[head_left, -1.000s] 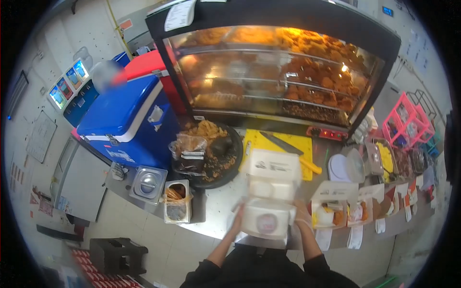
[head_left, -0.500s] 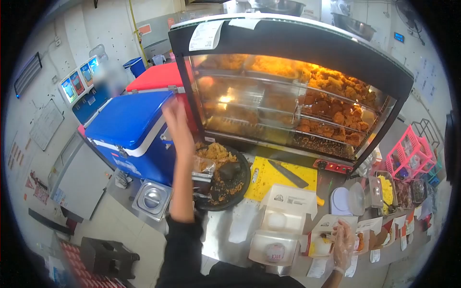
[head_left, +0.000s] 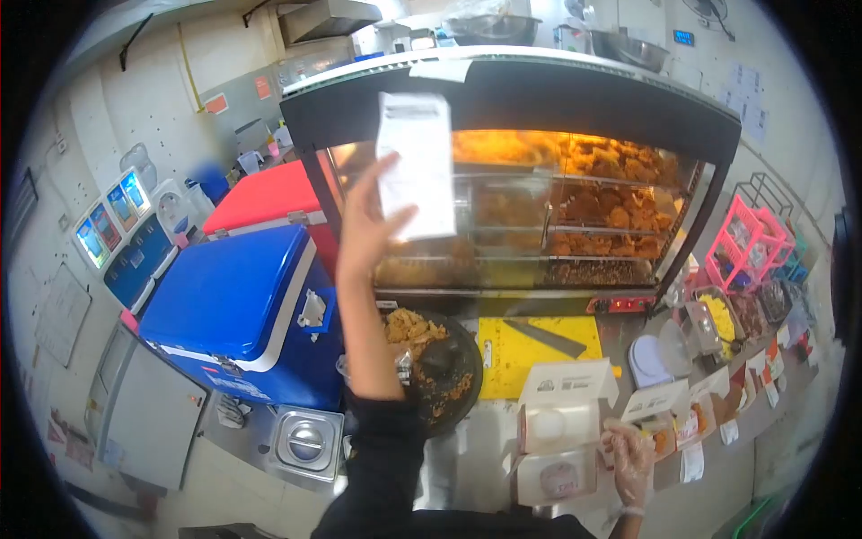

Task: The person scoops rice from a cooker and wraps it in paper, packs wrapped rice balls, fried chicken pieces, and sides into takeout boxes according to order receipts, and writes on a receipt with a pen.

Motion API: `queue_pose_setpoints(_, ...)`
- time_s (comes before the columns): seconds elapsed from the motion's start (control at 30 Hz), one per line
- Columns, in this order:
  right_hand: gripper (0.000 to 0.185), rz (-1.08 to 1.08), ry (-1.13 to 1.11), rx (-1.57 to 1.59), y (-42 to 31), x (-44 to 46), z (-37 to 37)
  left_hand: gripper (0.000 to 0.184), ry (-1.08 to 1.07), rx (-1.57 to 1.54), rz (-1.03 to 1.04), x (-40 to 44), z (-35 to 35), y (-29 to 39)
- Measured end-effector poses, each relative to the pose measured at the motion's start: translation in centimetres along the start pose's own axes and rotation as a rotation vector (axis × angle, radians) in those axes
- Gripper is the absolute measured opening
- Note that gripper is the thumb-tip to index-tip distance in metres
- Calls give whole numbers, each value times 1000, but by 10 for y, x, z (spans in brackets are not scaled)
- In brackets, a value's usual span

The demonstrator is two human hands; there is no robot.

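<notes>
The left hand (head_left: 364,229) holds the slip (head_left: 420,171) by its left side, upper middle of the frame, thumb and fingers spread. With such a small hold, it could slip out and fall on the food pan (head_left: 469,382) below. The right hand (head_left: 630,458), lower right, has bent fingers; I can't tell if they pinch anything. It is so near the open box (head_left: 558,426) that a bump could tip it.

Glossy blue plastic cooler (head_left: 224,310); shiny metal lid (head_left: 306,440); white paper slip (head_left: 416,166).
</notes>
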State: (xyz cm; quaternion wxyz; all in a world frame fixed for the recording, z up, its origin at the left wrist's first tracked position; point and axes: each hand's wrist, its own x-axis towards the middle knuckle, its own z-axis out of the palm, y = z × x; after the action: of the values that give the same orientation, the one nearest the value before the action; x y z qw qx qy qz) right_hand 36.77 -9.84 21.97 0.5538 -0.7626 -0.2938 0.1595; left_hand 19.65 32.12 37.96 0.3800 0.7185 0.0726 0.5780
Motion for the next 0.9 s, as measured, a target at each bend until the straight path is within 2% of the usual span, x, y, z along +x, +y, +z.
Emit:
queue_pose_setpoints(0.1, 18, -52, -20, -31, -20, 1, 9, 78, 65, -221, -83, -74, 49, 32)
queue_pose_setpoints(0.17, 17, -256, -107, -163, -33, 1, 13, 83, 25, -267, -87, -110, 67, 41)
queue_pose_setpoints(0.3, 17, -226, -155, -91, -16, -8, 15, 88, -31, -509, -239, -153, 89, 68)
queue_pose_setpoints(0.57, 19, -236, -223, -123, -2, 10, -19, 87, 37, -444, -263, -181, 138, 91)
queue_pose_setpoints(0.73, 19, -285, -242, -161, 6, 27, -39, 78, 101, -352, -283, -191, 170, 90)
queue_pose_setpoints(0.8, 17, -320, -331, -399, 10, 27, -49, 76, 108, -348, -327, -194, 180, 92)
queue_pose_setpoints(0.83, 17, -311, -343, -399, 17, 25, -52, 75, 110, -353, -356, -195, 184, 93)
queue_pose_setpoints(0.9, 18, -238, -638, -467, 38, 19, -53, 75, 104, -352, -365, -197, 191, 97)
